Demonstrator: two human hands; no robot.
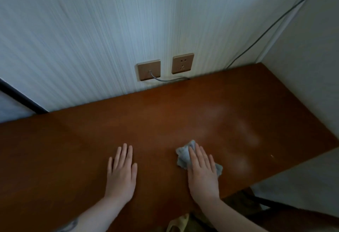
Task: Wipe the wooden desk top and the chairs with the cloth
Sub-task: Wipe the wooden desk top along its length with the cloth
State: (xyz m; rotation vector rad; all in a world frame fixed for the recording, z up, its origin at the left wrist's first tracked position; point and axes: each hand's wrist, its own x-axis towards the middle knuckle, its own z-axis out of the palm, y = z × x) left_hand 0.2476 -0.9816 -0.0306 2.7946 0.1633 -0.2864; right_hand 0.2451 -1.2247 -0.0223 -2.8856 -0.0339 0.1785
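Grey cloth is pressed flat on the tabletop under the right hand, fingers straight, near the right edge. Left hand is laid flat, bare, beside it. Risk: cloth is bunched, so coverage may be patchy; far corners by the sockets could be missed.

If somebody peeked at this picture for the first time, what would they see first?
Probably the two hands in the middle of the brown desk top: the left hand lies flat and bare, and the right hand presses flat on a crumpled grey cloth. After that, the two tan wall plates just above the desk's far edge, with a grey cable plugged into the left one.
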